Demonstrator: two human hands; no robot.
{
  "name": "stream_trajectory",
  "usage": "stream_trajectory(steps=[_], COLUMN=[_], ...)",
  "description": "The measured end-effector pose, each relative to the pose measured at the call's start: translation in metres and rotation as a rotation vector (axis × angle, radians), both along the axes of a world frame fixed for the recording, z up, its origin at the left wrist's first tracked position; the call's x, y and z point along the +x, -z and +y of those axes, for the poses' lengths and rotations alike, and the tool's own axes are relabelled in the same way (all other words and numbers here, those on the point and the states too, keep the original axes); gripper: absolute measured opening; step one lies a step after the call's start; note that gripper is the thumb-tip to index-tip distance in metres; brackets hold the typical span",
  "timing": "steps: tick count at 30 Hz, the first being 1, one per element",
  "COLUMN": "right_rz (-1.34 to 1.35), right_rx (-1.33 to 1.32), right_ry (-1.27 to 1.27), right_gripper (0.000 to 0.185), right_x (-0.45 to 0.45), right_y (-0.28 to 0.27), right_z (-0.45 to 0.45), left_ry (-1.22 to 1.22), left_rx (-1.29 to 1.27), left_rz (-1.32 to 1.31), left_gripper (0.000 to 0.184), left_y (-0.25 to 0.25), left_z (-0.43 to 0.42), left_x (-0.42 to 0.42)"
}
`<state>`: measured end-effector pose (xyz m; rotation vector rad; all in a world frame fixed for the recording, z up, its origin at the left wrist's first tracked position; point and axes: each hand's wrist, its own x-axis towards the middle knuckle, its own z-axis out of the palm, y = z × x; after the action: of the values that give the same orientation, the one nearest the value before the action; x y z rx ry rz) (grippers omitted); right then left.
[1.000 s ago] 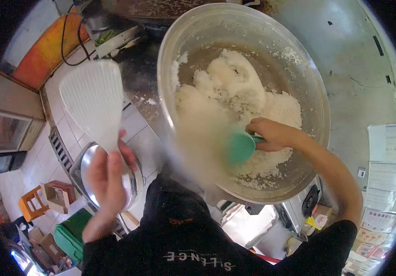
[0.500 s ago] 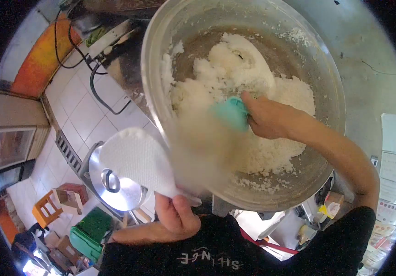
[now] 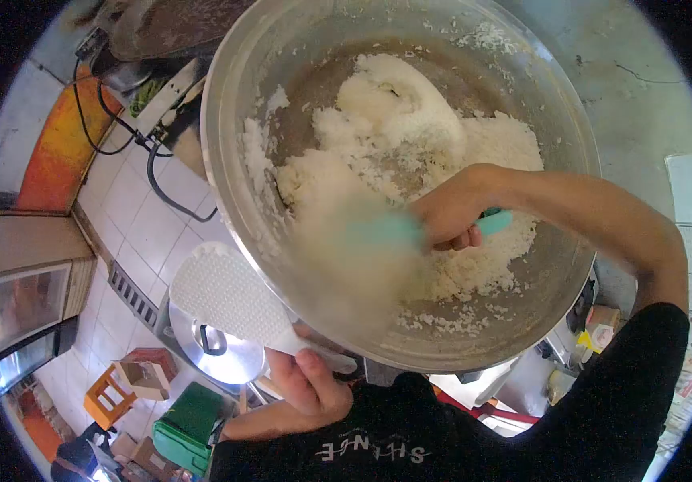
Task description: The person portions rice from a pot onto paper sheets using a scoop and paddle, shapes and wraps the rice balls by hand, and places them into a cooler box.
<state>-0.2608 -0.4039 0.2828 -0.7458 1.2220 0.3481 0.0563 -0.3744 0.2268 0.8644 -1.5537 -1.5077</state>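
A large round metal pot holds a heap of white cooked rice, piled unevenly, with grains stuck along the wall. My right hand is closed round a turquoise scoop-like utensil over the rice. Its handle end sticks out to the right of my fist; its head is blurred by motion and a hazy patch. Outside the pot's near-left rim, my left hand grips the handle of a white rice paddle. The paddle's dimpled blade points up and left.
Below the paddle a shiny metal lid with a black handle lies on the left. Cables hang at the upper left. A green bin, an orange crate and cardboard boxes are on the tiled floor.
My right hand has turned, and the turquoise handle end now shows on its right. The paddle in my left hand has dipped slightly. The whole view has shifted a little.
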Motion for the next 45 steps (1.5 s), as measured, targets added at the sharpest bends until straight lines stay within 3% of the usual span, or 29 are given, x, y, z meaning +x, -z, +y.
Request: stream_trajectory(steps=[1,5,7,9,11,12,13,14,15,16,17,18,19,21,23,25,27,30,34,36,39,42,44,45], right_rz=[-0.088,-0.076,0.164,0.239,0.057,0.071,-0.011,-0.096,-0.08,-0.084,-0.092,-0.04,-0.028,-0.095,-0.088,-0.226,-0.249,0.086,0.046,-0.336,-0.404,-0.526,-0.577,-0.63], right_rx=[0.147,0.197,-0.148,-0.227,-0.112,-0.131,-0.114,-0.099,-0.125,-0.191,-0.26,-0.311,-0.343,-0.377,-0.431,-0.497,-0.553,-0.842,-0.846,-0.779,-0.813,-0.815,-0.796,-0.772], right_ry=[0.035,0.097,0.204,0.249,0.492,0.479,0.621,0.763,0.753,0.884,1.017,1.122,1.118,1.415,1.473,1.609,1.651,1.649,1.689,1.822,1.827,1.858,1.843,1.835], right_gripper=[0.005,0.007,0.011,0.015,0.013,0.013,0.009,0.007,0.007,0.006,0.005,0.009,0.009,0.016,0.022,0.025,0.027,0.012,0.01,0.009,0.011,0.015,0.015,0.016], right_x=[-0.005,-0.022,-0.025,-0.019,-0.019,-0.023,-0.027,-0.028,-0.024,-0.019,-0.012,0.002,0.007,0.013,0.027,0.035,0.043,0.063,0.038,0.003,-0.001,0.015,0.02,0.022], right_y=[-0.002,-0.041,-0.058,-0.064,-0.064,-0.064,-0.064,-0.068,-0.078,-0.088,-0.099,-0.115,-0.119,-0.12,-0.133,-0.137,-0.144,-0.144,-0.126,-0.109,-0.103,-0.12,-0.132,-0.134], right_z=[-0.004,-0.014,-0.019,-0.018,-0.012,-0.005,0.005,0.013,0.018,0.024,0.031,0.035,0.041,0.056,0.066,0.077,0.083,0.086,0.088,0.094,0.1,0.107,0.114,0.119], left_ry=[0.005,0.031,0.035,0.085,0.131,0.059,-0.013,-0.006,-0.037,0.037,0.059,-0.002,0.08,0.259,0.267,0.431,0.499,0.593,0.584,0.625,0.632,0.418,0.412,0.419], left_rx=[-0.048,-0.028,0.004,-0.04,-0.104,-0.001,0.102,-0.142,-0.508,-0.641,-0.355,-0.26,-0.318,-0.401,-0.797,-0.743,-0.762,-0.756,-0.776,-0.781,-0.826,-0.982,-0.705,-0.71], left_rz=[-0.001,-0.019,-0.029,-0.056,-0.067,-0.027,0.019,-0.196,-0.366,-0.371,-0.304,-0.209,-0.128,-0.218,-0.149,-0.148,-0.168,-0.131,-0.252,-0.256,-0.229,-0.115,-0.096,-0.092], left_gripper=[0.037,0.034,0.033,0.033,0.033,0.032,0.031,0.028,0.026,0.028,0.035,0.046,0.052,0.05,0.043,0.038,0.036,0.034,0.032,0.032,0.031,0.031,0.031,0.031], left_y=[0.004,-0.007,-0.013,-0.015,-0.023,-0.038,-0.054,-0.065,-0.073,-0.09,-0.118,-0.144,-0.148,-0.176,-0.171,-0.178,-0.174,-0.166,-0.173,-0.178,-0.162,-0.159,-0.187,-0.185], left_z=[-0.001,-0.009,-0.012,-0.021,-0.033,-0.043,-0.052,-0.068,-0.09,-0.111,-0.114,-0.116,-0.13,-0.147,-0.159,-0.151,-0.133,-0.096,-0.072,-0.069,-0.06,-0.052,-0.05,-0.056], left_x=[0.002,0.001,0.004,0.011,0.013,0.007,0.003,0.013,0.016,0.019,0.013,-0.006,-0.016,-0.043,-0.087,-0.116,-0.135,-0.15,-0.157,-0.156,-0.15,-0.146,-0.129,-0.128])
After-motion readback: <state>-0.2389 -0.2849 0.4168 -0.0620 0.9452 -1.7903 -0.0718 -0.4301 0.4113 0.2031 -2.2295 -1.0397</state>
